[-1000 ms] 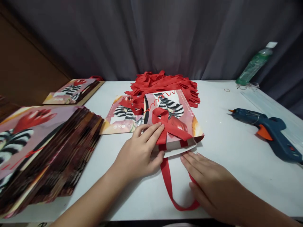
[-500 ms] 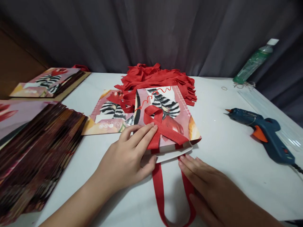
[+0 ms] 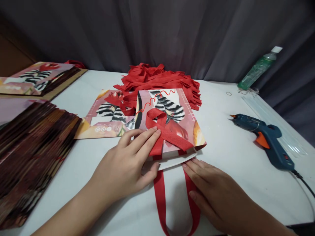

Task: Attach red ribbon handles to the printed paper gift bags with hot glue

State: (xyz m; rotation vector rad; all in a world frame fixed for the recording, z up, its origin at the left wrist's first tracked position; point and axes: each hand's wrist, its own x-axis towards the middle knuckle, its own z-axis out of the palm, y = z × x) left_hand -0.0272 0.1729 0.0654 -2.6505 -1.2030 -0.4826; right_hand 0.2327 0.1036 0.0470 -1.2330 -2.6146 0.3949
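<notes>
A flat printed paper bag [image 3: 172,121] with zebra stripes and red fruit lies on the white table [image 3: 233,157]. One red ribbon handle [image 3: 167,132] is folded back onto its face; the other red ribbon handle [image 3: 161,200] loops toward me. My left hand [image 3: 125,164] grips the bag's open edge, fingers on top over the ribbon end, thumb beneath. My right hand [image 3: 214,196] lies flat with fingers stretched, fingertips at the bag's edge, pressing the right strap of the lower loop.
A heap of red ribbon strips [image 3: 159,80] lies behind the bag, and another flat bag [image 3: 105,118] beside it. Stacks of bags sit at left [image 3: 31,147] and far left [image 3: 36,78]. A blue glue gun [image 3: 265,139], glue sticks [image 3: 273,121] and a green bottle [image 3: 258,68] are on the right.
The camera has turned right and dipped, so everything sits further left in view. Both hands stay on the bag's open edge; more of the lower ribbon loop shows.
</notes>
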